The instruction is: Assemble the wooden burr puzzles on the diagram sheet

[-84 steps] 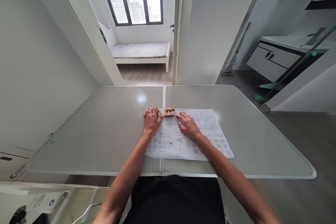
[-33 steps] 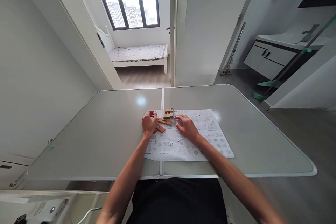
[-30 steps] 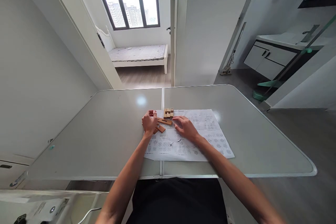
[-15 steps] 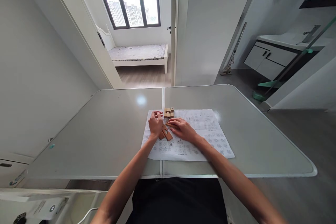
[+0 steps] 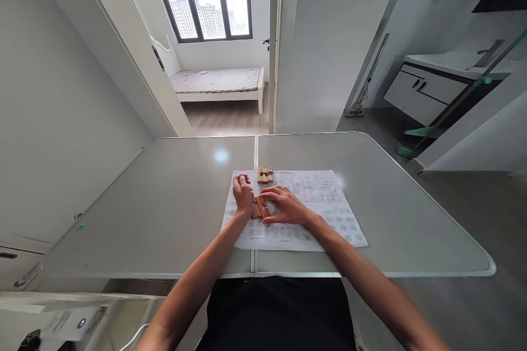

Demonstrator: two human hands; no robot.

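My right hand (image 5: pixel 286 207) lies over the reddish-brown wooden puzzle pieces (image 5: pixel 260 207), its thumb at the near end and its fingertips at the far end of the right-hand notched piece. Beside them, my left hand (image 5: pixel 242 192) rests on its edge with curled fingers; what they hold, if anything, is hidden. Its wrist covers part of the left piece. Just beyond the hands sits a lighter wooden block puzzle (image 5: pixel 265 175). All of this is on a printed paper sheet (image 5: pixel 317 197) with rows of small diagrams.
The sheet lies across the seam of a grey table (image 5: pixel 173 203) with a pale metal rim. Beyond the table are a doorway, a bed (image 5: pixel 222 81) and a window. A sink cabinet (image 5: pixel 432 88) and a mop stand at the right.
My right hand has opened wider, its thumb moving towards me and its fingers now spanning the notched piece. The brown pieces sit closer together. My left hand has shifted very slightly.
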